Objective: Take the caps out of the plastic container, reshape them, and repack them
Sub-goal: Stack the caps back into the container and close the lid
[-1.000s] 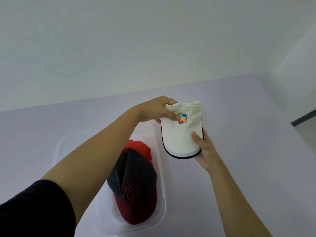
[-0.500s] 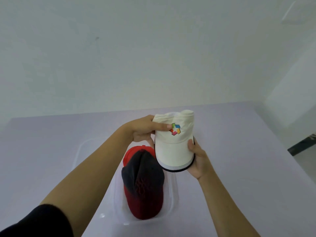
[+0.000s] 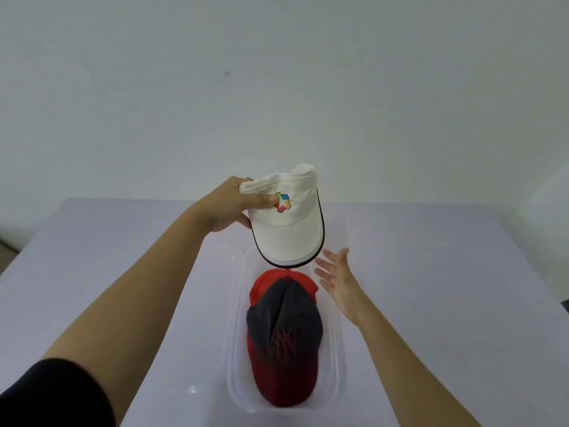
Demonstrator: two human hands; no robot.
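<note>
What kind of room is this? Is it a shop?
Probably not a shop. It looks like a plain indoor workspace: a bare white wall, a pale lilac table, and one clear plastic container holding a red and navy cap.

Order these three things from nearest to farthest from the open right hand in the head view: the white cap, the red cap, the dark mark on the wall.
From the right hand:
1. white cap, its brim just up-left of the fingertips.
2. red cap, down-left in the plastic container; nearly as close.
3. dark mark, high on the wall.
</note>
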